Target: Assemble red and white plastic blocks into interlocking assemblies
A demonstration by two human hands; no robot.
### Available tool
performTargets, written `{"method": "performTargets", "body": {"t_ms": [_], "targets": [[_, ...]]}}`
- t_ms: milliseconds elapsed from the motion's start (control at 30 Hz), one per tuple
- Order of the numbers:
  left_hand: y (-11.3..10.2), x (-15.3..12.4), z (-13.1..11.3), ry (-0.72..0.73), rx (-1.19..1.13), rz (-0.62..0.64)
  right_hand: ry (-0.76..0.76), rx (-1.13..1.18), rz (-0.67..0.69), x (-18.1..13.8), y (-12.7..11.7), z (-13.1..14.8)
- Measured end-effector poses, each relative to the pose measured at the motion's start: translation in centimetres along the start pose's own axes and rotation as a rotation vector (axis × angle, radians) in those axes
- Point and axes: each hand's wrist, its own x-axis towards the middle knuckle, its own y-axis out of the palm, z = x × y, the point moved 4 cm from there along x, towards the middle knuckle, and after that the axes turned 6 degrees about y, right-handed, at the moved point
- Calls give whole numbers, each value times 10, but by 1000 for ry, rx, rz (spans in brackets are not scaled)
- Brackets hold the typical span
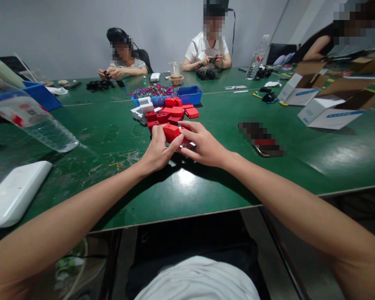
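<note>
A small red plastic case (pixel 171 132) is held above the table in front of me. My left hand (pixel 158 151) grips it from the left, thumb along the near side and fingers behind. My right hand (pixel 204 143) closes on its right end with thumb and fingertips, where a bit of white shows; what that white bit is, I cannot make out. Just beyond my hands lies a pile of similar red cases (pixel 177 111), some partly hidden by my fingers. White plastic parts (pixel 143 110) lie against the pile's left side.
Behind the pile stands a blue tray (pixel 190 98) with coloured wires (pixel 153 90). A phone (pixel 262 141) and white cartons (pixel 329 112) are to the right. At left are a plastic bottle (pixel 46 125) and a white device (pixel 17 193). Several people sit around the green table (pixel 225 183).
</note>
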Motion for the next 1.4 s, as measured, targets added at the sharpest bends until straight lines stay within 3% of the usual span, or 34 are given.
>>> {"method": "performTargets", "body": {"t_ms": [200,433,1067,1400], "targets": [[-1,2,-1,-17,-69,-17,-6,104,52,3,-5,-2],[-6,3,-4,61,-276,-148,-45,196,72,4,-9,-13],[-12,4,-18,143,-50,-38,-32,158,60,3,-7,-9],[-8,4,-13,188,-14,61,-12,129,80,4,-8,-5]]}}
